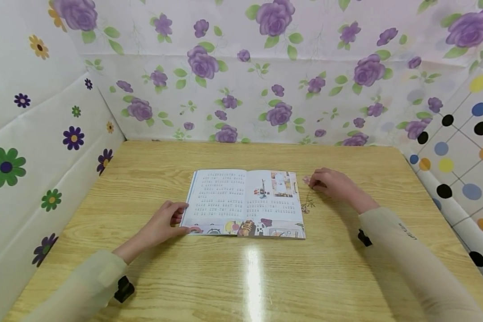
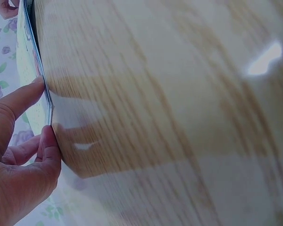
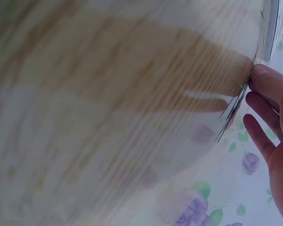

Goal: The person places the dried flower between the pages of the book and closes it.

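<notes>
An open book (image 1: 221, 197) lies flat on the table, with text on both pages and coloured pictures along the bottom. My left hand (image 1: 165, 220) is at its left edge. In the left wrist view, the fingertips (image 2: 48, 134) touch the book's edge (image 2: 35, 52), the digits spread apart. Just right of the book lies a thin flower sprig (image 1: 307, 205), with a pink part (image 1: 306, 179) at its far end. My right hand (image 1: 336, 184) pinches it near that end. Dark thin stems (image 3: 230, 120) show beside the right fingertips (image 3: 258, 71); whether they are real or printed I cannot tell.
The wooden table (image 1: 209, 277) has a glossy top with a bright reflection in front of the book. Patterned sheets rise behind it (image 1: 241, 98) and at the left (image 1: 32, 134) and right (image 1: 463, 147) sides. Black wrist mounts (image 1: 124, 289) hang under the sleeves.
</notes>
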The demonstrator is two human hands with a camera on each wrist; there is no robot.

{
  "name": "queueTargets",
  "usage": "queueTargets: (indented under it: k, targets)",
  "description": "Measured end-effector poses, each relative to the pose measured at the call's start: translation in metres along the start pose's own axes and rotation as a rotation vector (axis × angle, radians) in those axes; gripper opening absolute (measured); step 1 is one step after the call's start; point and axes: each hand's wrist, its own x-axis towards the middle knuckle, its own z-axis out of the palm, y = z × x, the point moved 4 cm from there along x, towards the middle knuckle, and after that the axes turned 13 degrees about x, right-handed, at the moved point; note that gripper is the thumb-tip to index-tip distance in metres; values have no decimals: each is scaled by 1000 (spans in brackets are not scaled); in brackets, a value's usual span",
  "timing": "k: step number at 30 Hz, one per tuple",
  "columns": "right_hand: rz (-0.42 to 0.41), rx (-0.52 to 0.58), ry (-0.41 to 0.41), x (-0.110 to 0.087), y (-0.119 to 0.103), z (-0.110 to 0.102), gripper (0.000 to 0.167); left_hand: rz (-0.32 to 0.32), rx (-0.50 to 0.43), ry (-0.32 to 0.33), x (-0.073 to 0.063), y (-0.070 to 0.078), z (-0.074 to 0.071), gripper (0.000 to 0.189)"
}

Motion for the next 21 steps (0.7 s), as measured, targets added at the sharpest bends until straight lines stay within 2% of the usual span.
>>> queueTargets:
  k: [16,21]
  targets:
    - [-35,47,7,-2,-4,-11,6,-11,20,0,0,-2,1,64]
    - [-52,16,7,-4,-3,-12,8,2,20,16,0,-3,1,64]
